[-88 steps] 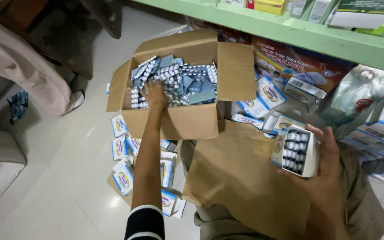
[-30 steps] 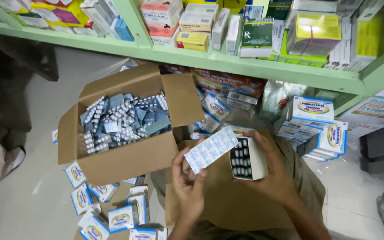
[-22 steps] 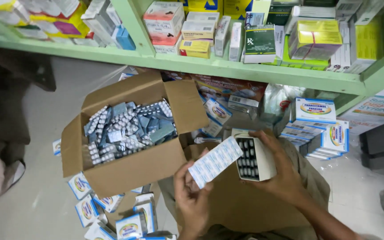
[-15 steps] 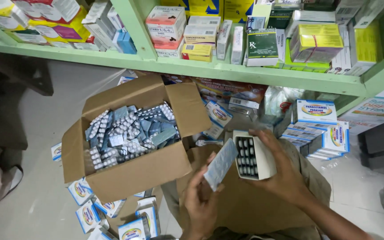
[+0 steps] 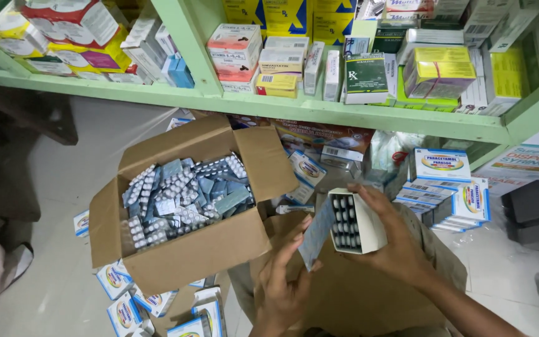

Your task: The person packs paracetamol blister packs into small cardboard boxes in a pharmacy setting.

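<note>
Our left hand pinches a blister strip edge-on, long axis tilted toward the open mouth of the small white carton, just right of it, which our right hand grips closed around its back.

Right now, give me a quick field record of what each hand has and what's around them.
left hand: pinches a blister strip, its end at the small box's opening
right hand: grips a small white box, open end up, strips packed inside
big carton: open on the floor, heaped with loose blister strips
floor by carton: small blue-and-white boxes
shelf: green, lined with medicine boxes
</note>
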